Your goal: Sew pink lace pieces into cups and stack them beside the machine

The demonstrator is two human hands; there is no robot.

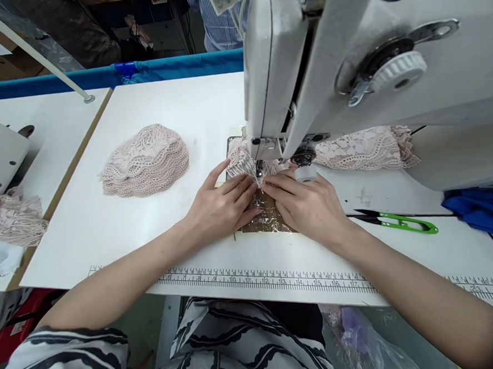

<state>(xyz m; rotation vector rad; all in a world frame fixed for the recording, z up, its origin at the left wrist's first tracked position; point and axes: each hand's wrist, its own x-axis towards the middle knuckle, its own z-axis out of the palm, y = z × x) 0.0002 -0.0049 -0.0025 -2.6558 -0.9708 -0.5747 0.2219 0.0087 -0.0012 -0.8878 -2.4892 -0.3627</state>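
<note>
A pale pink lace piece (240, 157) lies under the presser foot (259, 169) of a white sewing machine (274, 69). My left hand (222, 205) rests left of the foot, its fingertips gripping the near edge of the lace and its thumb over the brown taped plate (269, 216). From the other side, my right hand (306, 202) pinches the same edge with thumb and index finger. The fingertips of both hands almost meet just in front of the needle. Part of the lace is hidden behind my hands and the machine head.
A lace pile (147, 162) sits on the left of the white table; another lace stack (365, 149) lies behind the machine head. Green thread snips (407, 222) rest at right, near blue cloth (482, 213). A printed ruler (265, 280) runs along the front edge. Other people sit beyond.
</note>
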